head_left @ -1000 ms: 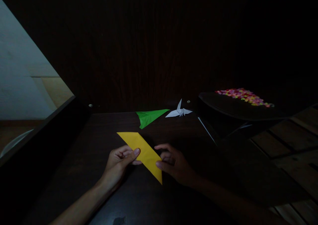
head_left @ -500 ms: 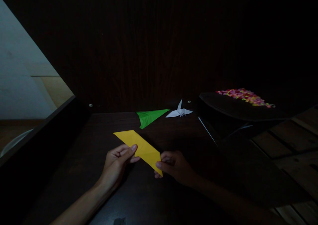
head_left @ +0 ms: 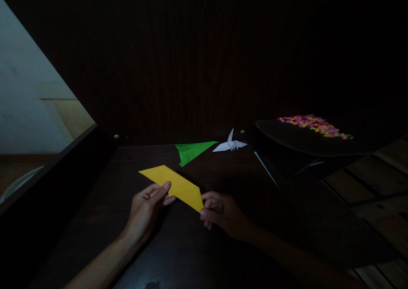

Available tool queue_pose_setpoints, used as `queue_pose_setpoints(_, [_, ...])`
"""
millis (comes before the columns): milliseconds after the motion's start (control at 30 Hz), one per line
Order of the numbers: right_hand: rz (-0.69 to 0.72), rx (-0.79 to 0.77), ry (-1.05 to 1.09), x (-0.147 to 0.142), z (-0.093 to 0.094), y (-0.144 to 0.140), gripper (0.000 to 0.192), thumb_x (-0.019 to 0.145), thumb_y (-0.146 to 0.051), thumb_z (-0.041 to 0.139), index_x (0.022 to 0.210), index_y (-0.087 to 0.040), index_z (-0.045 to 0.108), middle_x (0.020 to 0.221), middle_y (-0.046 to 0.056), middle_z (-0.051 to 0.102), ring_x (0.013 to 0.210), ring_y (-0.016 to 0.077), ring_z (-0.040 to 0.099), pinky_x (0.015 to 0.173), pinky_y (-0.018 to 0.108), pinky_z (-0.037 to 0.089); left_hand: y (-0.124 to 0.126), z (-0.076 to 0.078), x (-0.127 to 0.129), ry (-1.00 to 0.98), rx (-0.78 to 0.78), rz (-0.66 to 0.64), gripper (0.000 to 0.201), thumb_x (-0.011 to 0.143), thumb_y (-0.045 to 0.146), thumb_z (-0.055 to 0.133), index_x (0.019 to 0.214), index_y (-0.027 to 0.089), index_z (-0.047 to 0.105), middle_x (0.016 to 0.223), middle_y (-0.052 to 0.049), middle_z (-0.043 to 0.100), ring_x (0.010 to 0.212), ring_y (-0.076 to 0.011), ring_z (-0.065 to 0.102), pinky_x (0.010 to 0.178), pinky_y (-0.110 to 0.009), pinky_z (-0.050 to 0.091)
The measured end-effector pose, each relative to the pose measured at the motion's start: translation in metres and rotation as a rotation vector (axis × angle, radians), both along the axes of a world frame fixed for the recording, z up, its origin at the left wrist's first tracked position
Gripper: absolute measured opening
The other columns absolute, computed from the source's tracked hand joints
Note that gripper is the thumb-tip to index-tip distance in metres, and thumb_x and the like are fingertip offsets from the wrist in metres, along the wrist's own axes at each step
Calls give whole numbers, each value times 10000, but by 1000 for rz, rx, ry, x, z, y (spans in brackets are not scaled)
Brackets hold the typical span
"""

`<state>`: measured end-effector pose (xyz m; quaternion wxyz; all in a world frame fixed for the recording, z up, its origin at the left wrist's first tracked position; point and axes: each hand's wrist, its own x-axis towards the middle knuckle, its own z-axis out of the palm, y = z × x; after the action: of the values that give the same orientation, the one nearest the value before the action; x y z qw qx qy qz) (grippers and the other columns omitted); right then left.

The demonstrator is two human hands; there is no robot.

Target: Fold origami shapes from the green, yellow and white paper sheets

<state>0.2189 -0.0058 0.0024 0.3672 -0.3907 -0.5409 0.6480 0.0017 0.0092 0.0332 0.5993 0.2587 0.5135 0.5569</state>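
Note:
A folded yellow paper [head_left: 176, 186], shaped like a long slanted strip, is held just above the dark table [head_left: 178, 255]. My left hand [head_left: 146, 208] pinches its lower left edge between thumb and fingers. My right hand [head_left: 223, 214] grips its right-hand tip. Farther back on the table lie a folded green paper [head_left: 191, 151] and a white paper crane [head_left: 230, 144], both out of reach of my fingers.
A dark tray [head_left: 287, 138] with many small colourful pieces [head_left: 314, 124] stands at the right, raised above the table. A dark wall panel rises behind the table. A pale floor shows at the left, wooden planks at the right.
The yellow paper has turned flatter and shifted left and up; its right tip rose. Both hands moved slightly left with it, the right hand sliding to the very tip.

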Motion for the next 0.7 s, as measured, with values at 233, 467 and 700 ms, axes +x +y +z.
queue_pose_setpoints(233, [-31, -34, 32, 2, 5, 3, 455, 776, -290, 721, 1161, -195, 497, 703, -48, 626, 539, 111, 614, 498, 240, 520, 1, 1, 2, -57, -37, 37, 289, 574, 326, 902, 621, 117, 708, 601, -12, 678, 576, -161, 679, 612, -291, 621])
queue_pose_setpoints(467, [-26, -54, 92, -2, -1, 1, 679, 731, -295, 784, 1289, -255, 398, 853, -24, 594, 645, 133, 639, 505, 246, 531, -1, -1, 2, 62, -34, 25, 312, 591, 367, 885, 621, 103, 722, 594, -57, 704, 571, -223, 716, 563, -305, 611])
queue_pose_setpoints(700, [7, 46, -143, -1, 6, -7, 790, 663, -272, 841, 1347, -282, 447, 1258, 85, 538, 1097, 257, 606, 804, 373, 541, -11, 2, 8, 347, 91, -181, 363, 683, 473, 806, 558, 143, 721, 556, -50, 695, 500, -190, 683, 513, -255, 574])
